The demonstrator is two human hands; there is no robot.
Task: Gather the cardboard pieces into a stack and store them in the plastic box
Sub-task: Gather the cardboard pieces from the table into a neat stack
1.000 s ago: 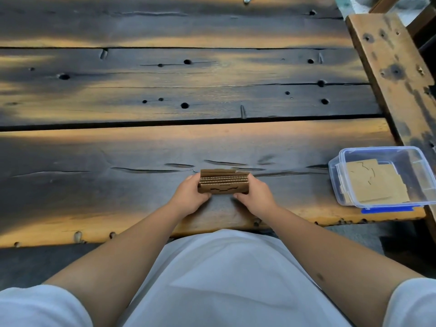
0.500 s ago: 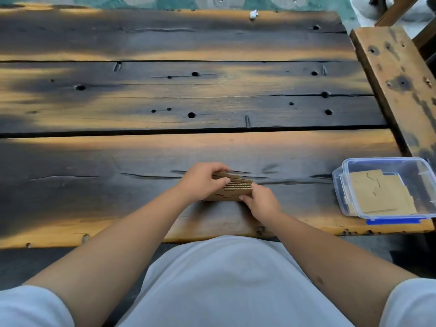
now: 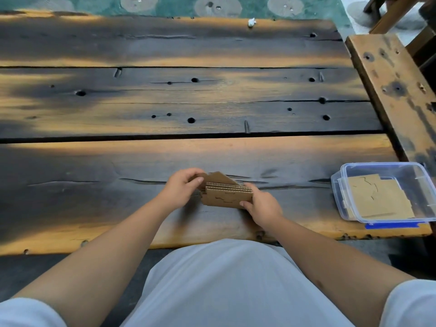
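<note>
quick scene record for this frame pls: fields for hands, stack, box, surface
left hand: grips the stack's left end
right hand: grips the stack's right end
cardboard stack: standing on edge on the table, pieces uneven
plastic box: open, at the right edge, cardboard pieces lying flat inside
wooden table: dark planks

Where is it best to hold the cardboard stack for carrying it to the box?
Probably pinch the cardboard stack across its two broad faces at the right short end, coming from the right, where the right hand grips; the upright pieces are fanning at the left hand.
</note>
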